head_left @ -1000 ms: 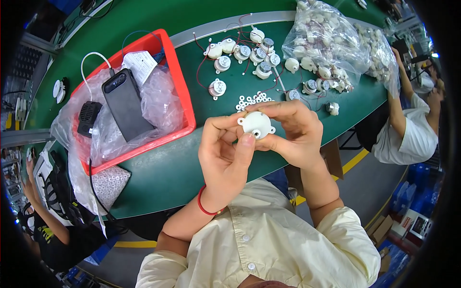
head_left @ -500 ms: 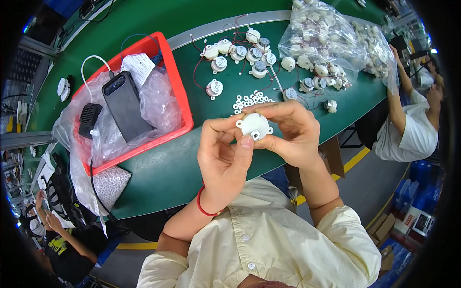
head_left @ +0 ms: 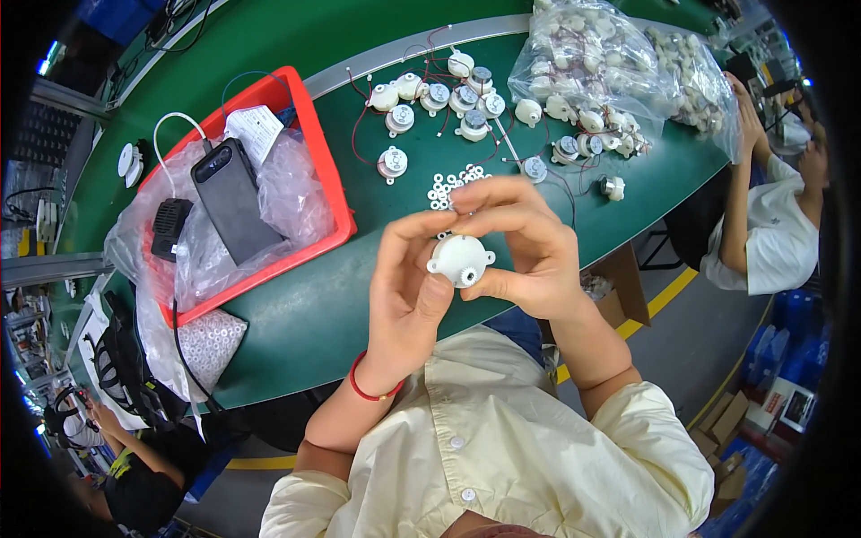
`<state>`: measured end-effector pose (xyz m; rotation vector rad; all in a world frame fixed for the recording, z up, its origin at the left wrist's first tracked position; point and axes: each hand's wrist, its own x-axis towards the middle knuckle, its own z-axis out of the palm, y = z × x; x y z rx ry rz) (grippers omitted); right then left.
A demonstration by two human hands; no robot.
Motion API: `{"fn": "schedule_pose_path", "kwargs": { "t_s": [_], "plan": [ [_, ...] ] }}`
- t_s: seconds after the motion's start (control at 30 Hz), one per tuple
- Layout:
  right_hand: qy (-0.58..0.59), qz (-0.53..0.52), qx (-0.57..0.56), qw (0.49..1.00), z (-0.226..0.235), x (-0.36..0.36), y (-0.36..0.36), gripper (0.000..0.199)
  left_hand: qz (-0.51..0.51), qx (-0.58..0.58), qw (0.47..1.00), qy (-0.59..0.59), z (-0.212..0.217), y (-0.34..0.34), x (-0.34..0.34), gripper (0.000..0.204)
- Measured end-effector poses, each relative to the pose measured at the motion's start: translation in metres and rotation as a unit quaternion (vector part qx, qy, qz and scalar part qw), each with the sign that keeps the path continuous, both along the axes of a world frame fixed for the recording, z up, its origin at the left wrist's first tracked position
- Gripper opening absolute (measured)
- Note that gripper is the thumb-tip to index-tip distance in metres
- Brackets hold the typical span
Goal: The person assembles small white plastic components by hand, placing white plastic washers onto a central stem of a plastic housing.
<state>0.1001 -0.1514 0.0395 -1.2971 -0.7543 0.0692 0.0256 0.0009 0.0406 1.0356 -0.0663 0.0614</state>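
Tilted, shifted nearer body since earlier: white geared disc (head_left: 454,257), pinched between both hands (head_left: 401,282).

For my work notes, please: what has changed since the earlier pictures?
The white geared part has moved slightly toward the person and turned counterclockwise as seen here. The left hand and right hand moved with it; neither let go, and nothing new was taken. The red bin, wired motors and white washers stayed in place.

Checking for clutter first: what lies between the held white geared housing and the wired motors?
Fingers of the left hand and right hand, then white washers, lie between the geared housing and the wired motors in the head view.
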Motion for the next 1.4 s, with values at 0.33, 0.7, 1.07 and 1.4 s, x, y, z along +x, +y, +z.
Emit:
{"fn": "schedule_pose_path", "kwargs": {
  "t_s": [0.33, 0.7, 1.07, 1.4],
  "plan": [
    [-0.011, -0.066, -0.108, 0.992, 0.021, -0.021, -0.016, 0.036, 0.026, 0.033, 0.999, 0.006, 0.001, 0.003, -0.009, 0.049],
    [-0.145, -0.122, -0.213, 0.958, 0.039, -0.028, -0.020, 0.025, 0.100, 0.153, 0.982, -0.044, 0.004, -0.001, -0.013, 0.050],
    [-0.191, -0.167, -0.244, 0.936, 0.031, -0.031, -0.020, 0.017, 0.107, 0.241, 0.963, -0.059, 0.004, -0.004, -0.018, 0.048],
    [0.363, 0.041, -0.001, 0.931, 0.013, -0.015, -0.025, 0.018, 0.065, 0.049, 0.996, -0.027, -0.011, -0.008, -0.012, 0.050]
  ]
}}
